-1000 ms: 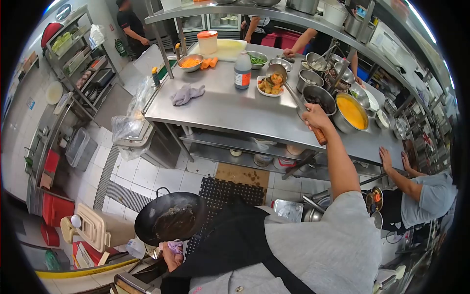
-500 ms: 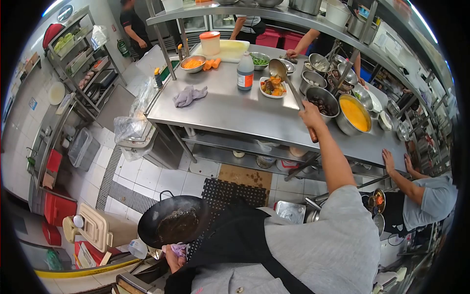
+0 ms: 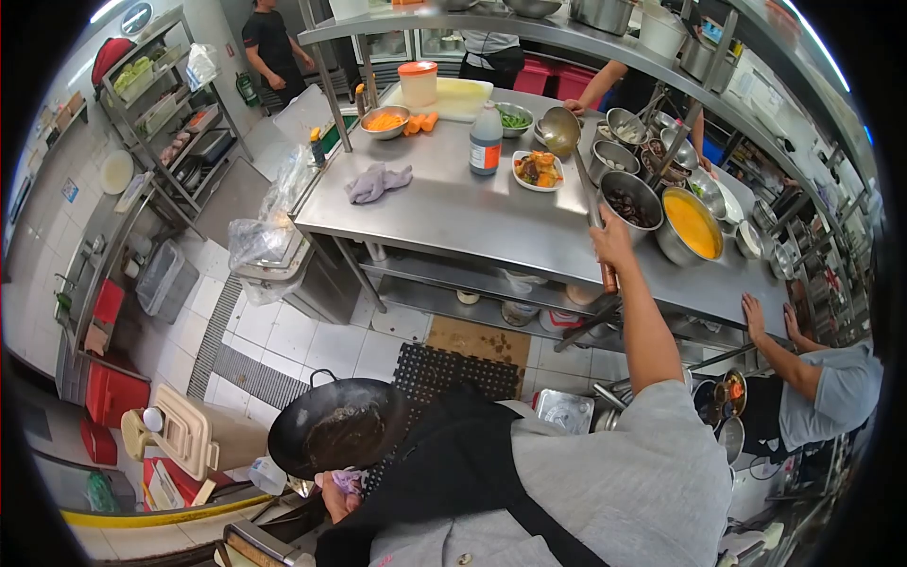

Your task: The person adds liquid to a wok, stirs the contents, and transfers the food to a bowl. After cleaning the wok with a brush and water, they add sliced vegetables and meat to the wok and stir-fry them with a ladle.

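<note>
Far left: metal rack (image 3: 172,111) stacked with produce and trays. Lower down, a beige lidded bin (image 3: 203,437) on the floor side.

Next, the black wok (image 3: 338,430), wet brown residue across its bottom, loop handle on the far rim. Left hand (image 3: 333,496) at the near rim, fingers closed round a purple cloth (image 3: 349,480); whether a handle sits inside the cloth is hidden.

Steel table (image 3: 439,210) ahead. On it, left to right: crumpled grey cloth (image 3: 379,182); steel bowl (image 3: 382,135) of orange shreds, orange chunks (image 3: 421,124) just beside it; tub (image 3: 418,87) with orange lid; dark bottle (image 3: 486,142), upright, orange label; white dish (image 3: 539,188) of glossy red and orange pieces.

Ladle (image 3: 559,133) slants over the table, its scoop just beyond and right of the dish, apart from the food. Right hand (image 3: 612,242) gripped on its handle near the wooden end, well apart from the left.

Right of that hand: steel pot (image 3: 644,183) with dark pieces, then a larger bowl (image 3: 673,248) of yellow liquid. Far right, a co-worker in grey, both hands (image 3: 753,317) on the table edge.
</note>
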### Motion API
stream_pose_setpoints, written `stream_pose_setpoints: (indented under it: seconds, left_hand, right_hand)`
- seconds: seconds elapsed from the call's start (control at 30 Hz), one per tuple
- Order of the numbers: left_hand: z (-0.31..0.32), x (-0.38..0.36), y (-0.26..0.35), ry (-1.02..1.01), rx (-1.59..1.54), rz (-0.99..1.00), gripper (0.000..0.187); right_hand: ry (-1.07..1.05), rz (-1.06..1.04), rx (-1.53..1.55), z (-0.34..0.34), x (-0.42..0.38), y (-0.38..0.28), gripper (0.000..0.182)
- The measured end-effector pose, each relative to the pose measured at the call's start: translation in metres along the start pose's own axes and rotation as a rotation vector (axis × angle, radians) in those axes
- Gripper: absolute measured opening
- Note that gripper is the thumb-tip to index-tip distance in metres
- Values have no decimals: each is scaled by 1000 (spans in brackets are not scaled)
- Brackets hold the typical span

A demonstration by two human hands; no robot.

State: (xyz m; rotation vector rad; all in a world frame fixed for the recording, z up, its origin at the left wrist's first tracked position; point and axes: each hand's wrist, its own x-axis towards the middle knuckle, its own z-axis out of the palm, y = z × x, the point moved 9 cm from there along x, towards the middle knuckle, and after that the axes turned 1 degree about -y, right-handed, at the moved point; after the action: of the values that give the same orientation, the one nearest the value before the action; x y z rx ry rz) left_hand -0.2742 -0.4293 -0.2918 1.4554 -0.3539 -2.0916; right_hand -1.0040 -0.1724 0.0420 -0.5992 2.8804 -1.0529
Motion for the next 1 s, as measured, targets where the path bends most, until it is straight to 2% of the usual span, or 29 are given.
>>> stream_pose_setpoints:
  seconds: [0.07,0.13,0.17,0.23,0.27,0.33,0.4,0.43,0.5,0.57,0.6,0.73,0.8,1.0]
  left_hand:
    - [4,-13,6,65,9,38,18]
    - [2,-10,6,7,15,14,18]
    - [0,-7,5,-21,14,1,18]
    - [-24,11,-3,49,5,5,25]
    - [-43,26,-6,86,4,7,29]
    - [-84,71,-21,-37,73,-153,29]
    - [-89,63,-24,-92,51,-182,29]
    - [-68,37,-17,-85,-7,-124,29]
    - [-54,10,-6,-73,-111,-34,32]
    - [-43,-17,5,15,-105,19,25]
    - [-39,-26,11,54,-99,38,22]
    - [-34,-48,27,-15,-143,110,21]
    - [-29,-73,40,39,-191,130,17]
    - [-31,-119,64,130,-243,255,17]
  right_hand:
    - [-19,5,12,3,-5,-2,64]
    - [103,-247,-199,9,-2,-7,65]
    - [207,-366,-208,14,1,-3,65]
    - [413,-599,-221,24,-4,6,65]
    - [336,-478,-167,26,-5,6,64]
    - [180,-247,-59,30,-10,-5,62]
    - [237,-240,-75,37,-10,-3,57]
    - [261,-241,-78,42,-7,-2,54]
    - [81,-11,302,57,-13,0,43]
    - [-78,59,704,84,-20,-5,56]
    - [-65,98,834,92,-29,-5,42]
    - [-300,109,1063,126,-117,-46,31]
    - [-492,150,1264,146,-163,-73,33]
    - [-991,149,1013,209,-225,-157,37]
